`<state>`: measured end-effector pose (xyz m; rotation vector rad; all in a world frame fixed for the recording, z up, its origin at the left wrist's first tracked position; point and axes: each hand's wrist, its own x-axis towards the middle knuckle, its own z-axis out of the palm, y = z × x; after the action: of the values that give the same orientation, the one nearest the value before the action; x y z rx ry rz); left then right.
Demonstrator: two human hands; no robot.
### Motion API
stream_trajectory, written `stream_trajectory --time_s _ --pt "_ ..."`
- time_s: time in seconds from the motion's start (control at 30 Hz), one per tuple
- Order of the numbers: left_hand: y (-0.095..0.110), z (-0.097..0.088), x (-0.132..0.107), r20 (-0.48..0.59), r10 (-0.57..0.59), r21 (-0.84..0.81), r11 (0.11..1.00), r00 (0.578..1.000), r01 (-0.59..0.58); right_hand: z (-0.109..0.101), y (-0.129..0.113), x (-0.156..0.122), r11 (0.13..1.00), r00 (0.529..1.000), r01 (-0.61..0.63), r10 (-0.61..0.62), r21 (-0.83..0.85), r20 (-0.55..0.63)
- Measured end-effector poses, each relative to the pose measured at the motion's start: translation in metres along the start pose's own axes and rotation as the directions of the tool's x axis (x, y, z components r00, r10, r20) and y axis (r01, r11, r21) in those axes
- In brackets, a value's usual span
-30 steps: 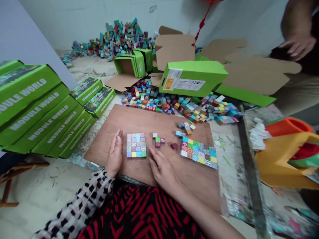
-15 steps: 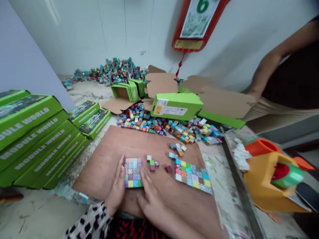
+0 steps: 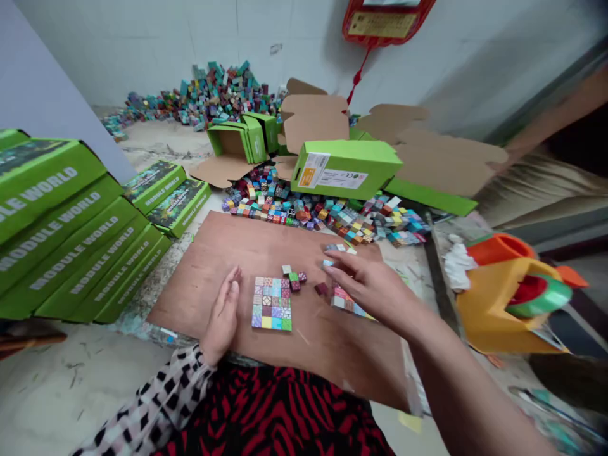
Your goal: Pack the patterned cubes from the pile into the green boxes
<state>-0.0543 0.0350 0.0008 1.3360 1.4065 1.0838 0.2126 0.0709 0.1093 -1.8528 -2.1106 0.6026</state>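
Observation:
A flat square of patterned cubes (image 3: 272, 304) lies on the brown board (image 3: 199, 272). My left hand (image 3: 223, 316) rests on its edge just left of the square, fingers stretched out and holding nothing. My right hand (image 3: 363, 282) reaches over a second patch of cubes (image 3: 341, 300) and hides most of it. Its thumb and forefinger are apart, with a light blue cube (image 3: 327, 262) between their tips; I see no firm grip. Several loose cubes (image 3: 295, 278) and a maroon cube (image 3: 321, 289) lie between the two patches.
Mixed cubes (image 3: 304, 209) line the board's far edge, beneath a green box (image 3: 349, 168). Stacked green boxes (image 3: 80, 234) stand left. An orange-yellow tape dispenser (image 3: 489, 310) is at right. A larger cube heap (image 3: 218, 95) lies behind; another person's arm (image 3: 555, 120) shows at right.
My right hand has left the cube square's right side and moved right to the second patch. My left hand has come slightly away from the square. The view has tilted down.

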Motion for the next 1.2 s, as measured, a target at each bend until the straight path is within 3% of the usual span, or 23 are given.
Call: stream_trajectory --time_s 0.1,0.17,0.3,0.43,0.53,0.6,0.67,0.8,0.9,1.0,1.1,1.13,1.2 --pt "0.004 -0.012 -0.001 0.031 0.016 0.111 0.994 0.999 -0.02 0.0 0.013 -0.007 0.998 0.999 0.027 -0.029 0.063 0.03" --pt "0.006 -0.018 -0.002 0.091 0.089 0.239 0.965 0.992 -0.109 -0.001 0.021 -0.011 0.995 0.999 0.034 -0.036 0.094 0.014" --pt "0.008 -0.018 0.0 0.298 0.195 0.512 0.793 0.934 -0.329 0.0 0.034 -0.015 0.998 0.997 0.045 -0.048 -0.047 -0.062" --pt "0.008 -0.005 -0.001 0.384 0.13 0.614 0.703 0.914 -0.358 0.022 0.023 -0.011 0.957 0.977 0.199 -0.176 -0.212 0.122" --pt "0.01 0.003 -0.003 0.372 0.076 0.662 0.677 0.925 -0.321 0.05 0.004 0.002 0.917 0.914 0.352 -0.293 -0.188 0.281" --pt "0.013 0.005 -0.003 0.386 0.033 0.679 0.667 0.922 -0.308 0.064 -0.003 0.013 0.894 0.878 0.414 -0.342 -0.172 0.334" --pt "0.016 0.005 -0.003 0.408 0.001 0.685 0.661 0.913 -0.307 0.074 -0.002 0.024 0.88 0.873 0.431 -0.351 -0.198 0.337" --pt "0.02 0.011 0.003 0.453 -0.027 0.67 0.669 0.891 -0.32 0.083 0.02 0.04 0.887 0.931 0.341 -0.272 -0.312 0.244" --pt "0.025 0.023 0.011 0.533 -0.037 0.624 0.691 0.845 -0.364 0.084 0.036 0.044 0.891 0.977 0.203 -0.157 -0.406 0.144" --pt "0.031 0.03 0.021 0.635 -0.027 0.549 0.719 0.772 -0.426 0.073 0.036 0.05 0.907 0.98 0.197 -0.176 -0.373 0.09" --pt "0.031 0.028 0.033 0.685 0.013 0.46 0.768 0.729 -0.446 0.052 0.018 0.065 0.921 0.955 0.295 -0.279 -0.252 0.099" --pt "0.029 0.026 0.038 0.678 0.034 0.429 0.793 0.734 -0.433 0.045 0.009 0.074 0.922 0.946 0.323 -0.307 -0.215 0.105" --pt "0.022 0.021 0.05 0.612 0.085 0.374 0.845 0.786 -0.383 0.037 -0.012 0.097 0.915 0.923 0.378 -0.361 -0.141 0.133"
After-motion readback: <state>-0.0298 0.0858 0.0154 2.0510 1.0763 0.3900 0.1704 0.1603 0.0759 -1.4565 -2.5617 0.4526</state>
